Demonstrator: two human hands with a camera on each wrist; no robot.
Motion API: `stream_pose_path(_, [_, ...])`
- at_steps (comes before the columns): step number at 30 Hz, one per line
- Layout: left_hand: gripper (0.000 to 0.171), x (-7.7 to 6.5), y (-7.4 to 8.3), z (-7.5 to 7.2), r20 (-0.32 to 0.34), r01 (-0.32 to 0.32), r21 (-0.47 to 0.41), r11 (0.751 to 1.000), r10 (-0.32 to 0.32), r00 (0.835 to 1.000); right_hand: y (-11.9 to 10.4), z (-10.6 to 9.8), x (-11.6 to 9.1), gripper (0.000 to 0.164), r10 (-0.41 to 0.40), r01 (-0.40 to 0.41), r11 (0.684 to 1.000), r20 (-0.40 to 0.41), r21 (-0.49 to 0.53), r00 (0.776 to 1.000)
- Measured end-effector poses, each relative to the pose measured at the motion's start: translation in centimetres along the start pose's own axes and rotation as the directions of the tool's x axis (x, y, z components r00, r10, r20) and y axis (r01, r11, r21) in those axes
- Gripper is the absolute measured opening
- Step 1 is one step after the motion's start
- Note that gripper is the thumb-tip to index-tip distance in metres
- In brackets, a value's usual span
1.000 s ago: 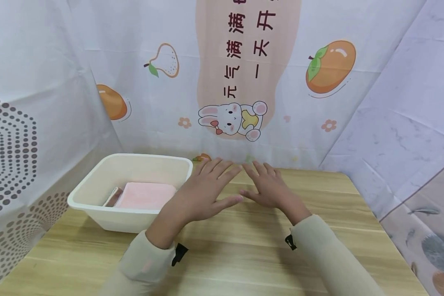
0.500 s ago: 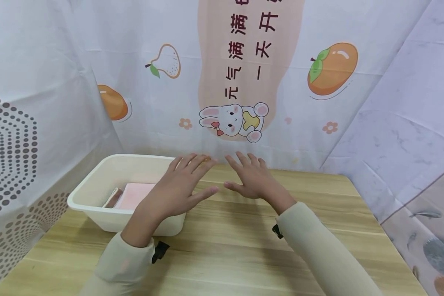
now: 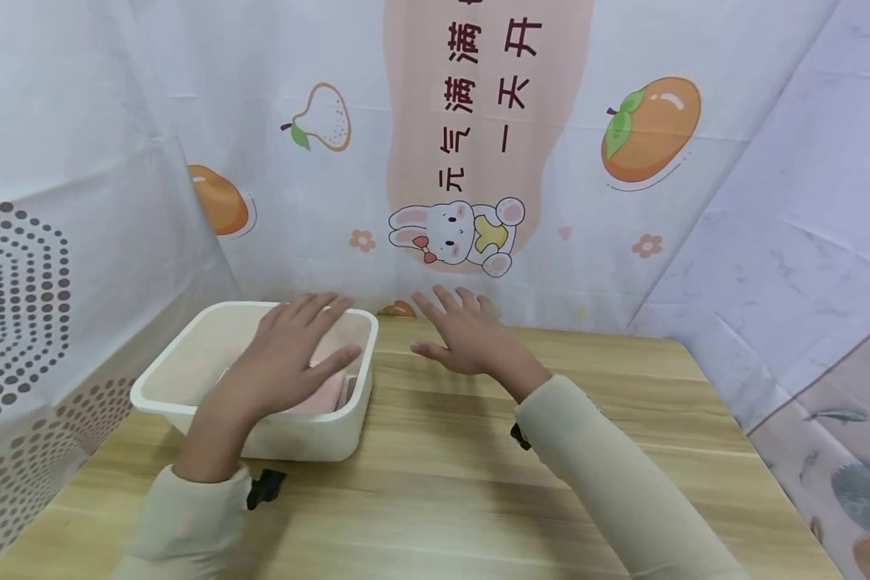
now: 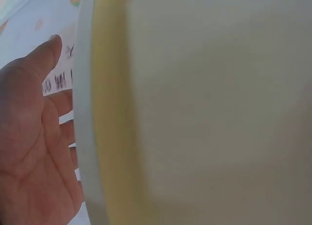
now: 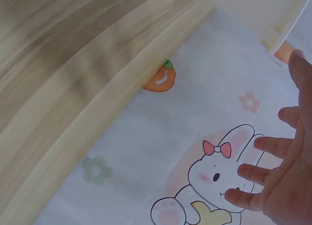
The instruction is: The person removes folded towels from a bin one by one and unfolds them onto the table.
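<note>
A cream-white plastic basin (image 3: pixel 304 439) stands at the left of the table. Over it hovers my left hand (image 3: pixel 279 358), palm down with fingers extended, holding nothing. A folded pink cloth-like item (image 3: pixel 325 396) and a greyish edge (image 3: pixel 346 391) show inside, partly hidden by that hand. In the left wrist view the basin's wall (image 4: pixel 219 108) fills most of the picture, and the hand (image 4: pixel 31 142) appears beyond its rim. My right hand (image 3: pixel 471 334) is raised above the table's back edge, right of the basin, fingers spread and holding nothing; the right wrist view shows this hand (image 5: pixel 287 171) too.
The wood-grain table (image 3: pixel 478 491) extends to the right and front of the basin. A white curtain (image 3: pixel 565 274) printed with fruit and a rabbit hangs right behind its back edge. More cloth hangs along the left and right sides.
Both hands have moved left. My left hand has gone from beside the basin's right rim to over the basin, and my right hand has followed, slightly higher.
</note>
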State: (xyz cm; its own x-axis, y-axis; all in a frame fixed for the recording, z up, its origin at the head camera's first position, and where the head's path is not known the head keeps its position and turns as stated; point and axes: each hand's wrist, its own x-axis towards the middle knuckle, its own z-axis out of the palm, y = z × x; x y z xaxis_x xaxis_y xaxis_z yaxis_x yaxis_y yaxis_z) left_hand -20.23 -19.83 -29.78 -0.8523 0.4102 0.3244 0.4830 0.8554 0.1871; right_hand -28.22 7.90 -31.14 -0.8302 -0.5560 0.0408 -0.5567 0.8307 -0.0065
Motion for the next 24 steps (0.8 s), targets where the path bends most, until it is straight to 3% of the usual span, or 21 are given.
stream_pose_path(5, [0.071, -1.0, -2.8, -1.6, -0.060, 0.067, -0.062, 0.996, -0.071, 0.996, -0.8, -0.2, 1.0, 0.080, -0.024, 0.024, 1.000, -0.006, 0.011, 1.000])
stream_pose_path(9, [0.075, -1.7, -4.9, -2.4, -0.068, 0.119, -0.100, 0.988, -0.126, 0.990, -1.5, -0.3, 1.8, 0.078, -0.029, 0.030, 0.999, -0.017, 0.016, 0.999])
stream_pose_path(19, [0.073, -5.1, -9.7, -3.4, -0.111, 0.233, -0.221, 0.947, -0.262, 0.959, -3.5, -0.3, 2.9, 0.076, -0.081, 0.082, 0.996, -0.023, 0.042, 0.996])
stream_pose_path(24, [0.073, -6.7, -11.0, -3.1, -0.073, 0.303, -0.249, 0.920, -0.329, 0.941, -4.0, -0.1, 2.9, 0.077, -0.079, 0.081, 0.996, -0.024, 0.048, 0.997])
